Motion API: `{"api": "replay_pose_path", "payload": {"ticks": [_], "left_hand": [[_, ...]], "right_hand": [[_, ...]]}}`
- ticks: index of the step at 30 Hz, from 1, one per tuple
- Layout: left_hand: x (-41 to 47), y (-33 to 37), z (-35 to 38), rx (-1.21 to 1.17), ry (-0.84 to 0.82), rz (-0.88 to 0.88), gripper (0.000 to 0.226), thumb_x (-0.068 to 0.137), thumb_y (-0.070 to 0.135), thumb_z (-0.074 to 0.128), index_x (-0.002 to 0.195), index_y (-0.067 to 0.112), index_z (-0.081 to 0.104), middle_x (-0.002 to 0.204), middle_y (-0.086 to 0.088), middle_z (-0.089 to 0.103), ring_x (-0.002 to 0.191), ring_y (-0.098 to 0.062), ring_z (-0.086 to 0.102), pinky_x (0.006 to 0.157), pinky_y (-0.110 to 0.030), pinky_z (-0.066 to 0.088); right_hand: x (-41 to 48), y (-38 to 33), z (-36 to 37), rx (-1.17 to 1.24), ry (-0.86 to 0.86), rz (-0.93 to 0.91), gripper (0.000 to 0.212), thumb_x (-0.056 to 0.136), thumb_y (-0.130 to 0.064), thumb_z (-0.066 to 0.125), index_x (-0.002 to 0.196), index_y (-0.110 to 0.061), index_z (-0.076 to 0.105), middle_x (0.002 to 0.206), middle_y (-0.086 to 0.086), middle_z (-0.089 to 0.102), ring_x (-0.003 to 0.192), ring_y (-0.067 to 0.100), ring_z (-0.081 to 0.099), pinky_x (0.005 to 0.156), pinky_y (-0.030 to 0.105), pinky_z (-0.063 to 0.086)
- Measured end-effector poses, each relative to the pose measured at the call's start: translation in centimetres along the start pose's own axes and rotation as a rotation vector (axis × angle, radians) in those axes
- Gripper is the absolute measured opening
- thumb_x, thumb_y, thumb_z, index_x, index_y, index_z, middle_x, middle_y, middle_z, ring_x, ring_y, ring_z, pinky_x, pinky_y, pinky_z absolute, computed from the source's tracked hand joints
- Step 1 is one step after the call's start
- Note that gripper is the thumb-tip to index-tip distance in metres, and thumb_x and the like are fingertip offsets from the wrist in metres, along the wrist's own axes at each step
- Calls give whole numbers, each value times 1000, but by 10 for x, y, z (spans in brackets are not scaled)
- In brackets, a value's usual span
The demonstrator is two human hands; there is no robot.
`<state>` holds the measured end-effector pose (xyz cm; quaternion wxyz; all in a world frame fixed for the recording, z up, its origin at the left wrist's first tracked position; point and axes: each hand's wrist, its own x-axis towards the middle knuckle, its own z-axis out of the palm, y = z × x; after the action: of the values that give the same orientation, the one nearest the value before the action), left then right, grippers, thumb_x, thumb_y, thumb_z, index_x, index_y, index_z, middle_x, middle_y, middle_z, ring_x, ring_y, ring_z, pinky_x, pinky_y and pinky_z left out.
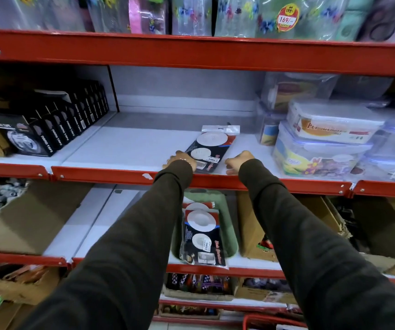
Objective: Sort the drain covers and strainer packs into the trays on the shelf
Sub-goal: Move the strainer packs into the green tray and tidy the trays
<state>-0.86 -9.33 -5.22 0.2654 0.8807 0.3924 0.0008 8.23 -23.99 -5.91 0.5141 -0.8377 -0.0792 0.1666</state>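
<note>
Green tray [230, 225] at 6 o'clock on lower shelf already holds stacked strainer packs [202, 236]; one loose pack [212, 148] lies dead centre on middle shelf [125, 148], unsorted. Left hand [179, 160] curled at its near edge, grasp unclear; right hand [235, 161] loosely fisted just beside, holding nothing

Black tape boxes [48, 132] line the shelf's left; stacked clear plastic containers [322, 144] sit right, cardboard boxes [253, 229] below
</note>
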Motion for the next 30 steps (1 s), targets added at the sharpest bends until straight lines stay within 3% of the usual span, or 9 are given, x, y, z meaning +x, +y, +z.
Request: {"api": "replay_pose_path", "payload": {"ticks": [3,6,9,12,15,19,22,26,30], "left_hand": [[3,0,-1,-34,-1,86,44,96,25,51,134,3,54,136,-20,59,125,-37,56,108,-42,47],[4,5,0,-145,44,128,35,93,17,54,124,1,60,126,-21,63,117,-39,60,96,-37,50],[11,5,-5,-399,-18,88,29,89,7,58,116,-4,61,117,-24,65,108,-39,64,88,-32,51],[8,-1,-13,-968,-243,32,18,87,-14,54,104,-6,52,110,-24,55,89,-33,65,85,-43,59],[-12,-24,-20,-1235,-566,5,17,91,-15,49,86,1,55,97,-16,53,83,-23,63,65,-35,63],[-49,-70,-15,-1116,-830,118,14,92,-7,53,100,-1,63,88,-12,71,74,-16,75,61,-22,63],[-74,-107,7,-1026,-936,140,36,85,-10,61,119,0,61,108,-17,73,87,-23,76,68,-28,65],[-100,-157,49,-910,-1063,94,37,88,-15,54,112,12,65,90,-4,79,73,-12,77,56,-21,60],[-112,-194,101,-844,-1137,-123,33,90,-15,54,105,13,64,82,-2,79,67,-10,75,56,-21,60]], "right_hand": [[3,1,3,-79,3,-10,38,83,-17,68,113,5,58,105,21,70,94,34,71,91,42,57],[2,-1,2,-166,48,-29,41,80,-23,74,112,-2,59,97,14,64,89,31,62,80,33,50],[1,-1,-9,92,-20,33,47,79,-5,75,120,8,56,107,23,67,94,35,67,83,40,57],[-15,3,-25,575,-126,102,42,82,13,65,121,6,51,98,27,63,81,30,68,58,37,62],[-42,14,-38,633,-247,127,11,85,6,63,93,0,62,89,16,68,66,19,73,51,24,59],[-79,51,-45,559,-585,131,26,86,5,54,83,-6,77,87,13,78,67,17,76,51,21,59],[-104,91,-40,426,-762,74,29,75,0,70,102,-11,75,100,15,77,75,20,75,57,23,61],[-124,147,-23,321,-969,95,38,73,5,74,104,-16,75,102,15,74,88,25,74,69,29,61],[-135,193,5,209,-967,308,26,79,6,70,99,-9,64,79,7,76,65,16,74,50,22,56]]}}
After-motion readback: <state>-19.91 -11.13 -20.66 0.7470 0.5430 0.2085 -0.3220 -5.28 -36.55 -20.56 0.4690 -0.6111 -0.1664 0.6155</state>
